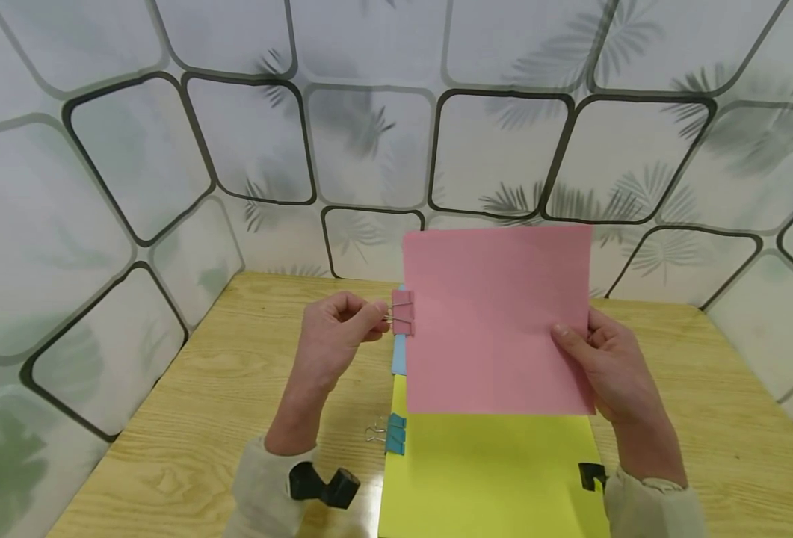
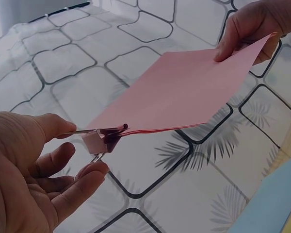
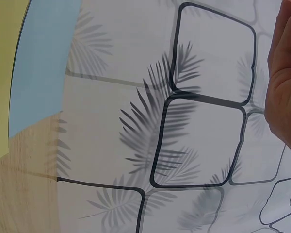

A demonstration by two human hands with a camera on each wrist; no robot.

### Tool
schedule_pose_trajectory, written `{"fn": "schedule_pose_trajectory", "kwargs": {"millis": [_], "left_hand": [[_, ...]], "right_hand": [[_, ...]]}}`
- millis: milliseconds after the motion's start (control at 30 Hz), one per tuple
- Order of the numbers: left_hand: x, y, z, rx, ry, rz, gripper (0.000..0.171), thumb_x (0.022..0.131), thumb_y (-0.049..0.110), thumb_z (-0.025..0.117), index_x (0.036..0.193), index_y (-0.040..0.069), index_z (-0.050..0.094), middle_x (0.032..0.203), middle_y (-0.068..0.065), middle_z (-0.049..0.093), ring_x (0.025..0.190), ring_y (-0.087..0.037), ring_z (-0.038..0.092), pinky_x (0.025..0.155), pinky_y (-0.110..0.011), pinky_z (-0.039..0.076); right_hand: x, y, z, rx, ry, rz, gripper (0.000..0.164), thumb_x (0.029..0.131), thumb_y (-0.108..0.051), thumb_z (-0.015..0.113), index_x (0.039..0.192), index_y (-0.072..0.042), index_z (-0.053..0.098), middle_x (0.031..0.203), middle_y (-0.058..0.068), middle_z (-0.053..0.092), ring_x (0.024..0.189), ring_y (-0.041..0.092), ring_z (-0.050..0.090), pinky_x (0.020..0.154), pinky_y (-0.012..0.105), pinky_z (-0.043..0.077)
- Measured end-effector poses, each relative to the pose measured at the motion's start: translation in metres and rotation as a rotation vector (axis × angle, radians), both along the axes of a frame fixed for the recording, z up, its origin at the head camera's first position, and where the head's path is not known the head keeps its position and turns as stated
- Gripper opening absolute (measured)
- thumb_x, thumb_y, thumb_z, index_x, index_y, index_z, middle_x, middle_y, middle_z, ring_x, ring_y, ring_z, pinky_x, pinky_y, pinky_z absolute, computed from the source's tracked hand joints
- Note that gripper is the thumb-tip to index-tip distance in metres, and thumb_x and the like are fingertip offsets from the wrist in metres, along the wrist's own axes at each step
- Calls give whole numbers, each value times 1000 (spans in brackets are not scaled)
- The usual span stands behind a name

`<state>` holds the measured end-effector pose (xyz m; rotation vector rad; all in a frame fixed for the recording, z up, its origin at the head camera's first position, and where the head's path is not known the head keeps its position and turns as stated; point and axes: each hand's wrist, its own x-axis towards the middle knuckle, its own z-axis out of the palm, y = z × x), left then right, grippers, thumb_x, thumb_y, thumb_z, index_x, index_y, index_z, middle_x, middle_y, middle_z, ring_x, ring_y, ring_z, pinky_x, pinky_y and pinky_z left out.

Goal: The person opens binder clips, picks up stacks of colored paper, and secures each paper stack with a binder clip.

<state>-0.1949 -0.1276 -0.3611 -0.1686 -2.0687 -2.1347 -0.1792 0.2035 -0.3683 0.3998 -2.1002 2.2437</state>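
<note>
In the head view my left hand (image 1: 335, 329) pinches the wire handles of a pink binder clip (image 1: 403, 312) at the left edge of some pink paper (image 1: 497, 314). The left wrist view shows the thumb on the clip's upper handle and a fingertip at the lower one. The pink paper (image 2: 179, 92) is raised and looks like more than one sheet at its edge. My right hand (image 1: 614, 366) grips its right edge, thumb on the front face and fingers behind. Only part of the right hand (image 3: 286, 82) shows in the right wrist view.
Yellow paper (image 1: 497, 478) lies on the wooden table (image 1: 214, 418), a teal binder clip (image 1: 396, 434) on its left edge. Blue paper (image 1: 399, 355) lies behind it, mostly hidden by the pink paper. A patterned wall covering (image 1: 369, 149) stands around the table.
</note>
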Motion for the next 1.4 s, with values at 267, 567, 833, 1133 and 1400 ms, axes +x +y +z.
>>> {"fn": "schedule_pose_trajectory", "kwargs": {"millis": [267, 567, 833, 1133, 1400], "left_hand": [[0, 3, 0, -14, -15, 4, 17, 90, 10, 72, 85, -6, 68, 80, -10, 71, 74, -18, 72, 77, -36, 60], [0, 6, 1, -32, -26, 10, 17, 90, 10, 71, 87, -6, 70, 83, -12, 71, 74, -18, 72, 76, -35, 61], [1, 7, -1, -40, -13, 12, 17, 91, 10, 71, 86, -6, 70, 82, -15, 71, 73, -18, 71, 76, -35, 61], [-1, 6, -1, -13, -11, -14, 16, 91, 10, 71, 89, -5, 68, 83, -11, 70, 76, -18, 71, 77, -36, 60], [-2, -5, 0, -101, 41, -25, 15, 92, 13, 70, 99, 1, 65, 82, -1, 66, 81, -21, 66, 79, -33, 57]], "right_hand": [[0, -3, -2, 27, -6, -23, 26, 101, -11, 57, 126, -15, 58, 96, -3, 75, 76, 16, 74, 61, 34, 60], [0, -5, -3, 52, -22, -43, 23, 101, -13, 58, 124, -15, 59, 93, -3, 75, 74, 16, 74, 59, 35, 60], [1, -6, -1, 77, -30, -38, 29, 101, -18, 59, 129, -12, 56, 95, -4, 74, 75, 17, 74, 60, 37, 60], [1, -7, 0, 97, -15, -31, 39, 101, -17, 58, 136, -2, 50, 97, -4, 74, 78, 17, 74, 63, 35, 61], [-2, -3, -1, 218, 52, -63, 33, 102, -13, 56, 125, 11, 56, 91, -5, 74, 79, 10, 71, 69, 25, 59]]}}
